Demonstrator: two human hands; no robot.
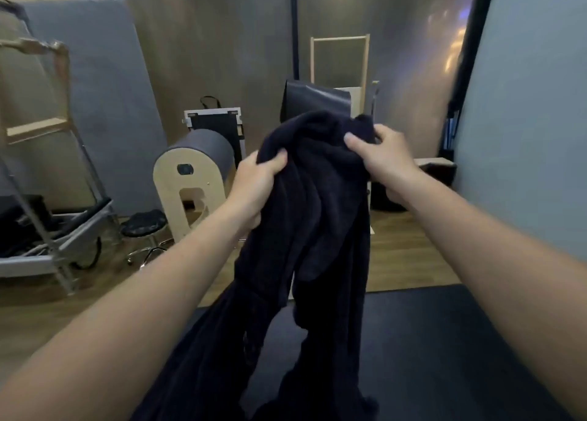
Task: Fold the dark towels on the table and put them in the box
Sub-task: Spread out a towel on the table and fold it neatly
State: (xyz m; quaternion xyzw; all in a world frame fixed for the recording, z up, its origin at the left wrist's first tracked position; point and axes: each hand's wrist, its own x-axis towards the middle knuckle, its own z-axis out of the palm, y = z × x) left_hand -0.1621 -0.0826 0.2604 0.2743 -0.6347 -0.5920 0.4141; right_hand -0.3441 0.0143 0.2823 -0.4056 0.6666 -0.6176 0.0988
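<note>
While you're holding the dark towel (320, 217) up in front of you, both hands are gripping its bunched top. The left hand (254, 185) is clamping a fistful at the left side, thumb lying over the cloth. The right hand (382, 158) is pinching the other side, sitting a little higher and further out. Fingers on both are curling tight on fabric and are holding nothing else.

Key relation: the towel's long axis is running straight down from your grips. It's hanging in twisted folds over the dark table (460, 350). The lower end is dropping out of the bottom of the view, so I can't tell if it's touching the surface.

Your hands are sitting close together, so the top edge between them is bunching, not spreading. My read is that you're needing to draw the hands apart along that edge before laying it flat. Neither hand is nearer; both are already on it. The box isn't showing in view.
</note>
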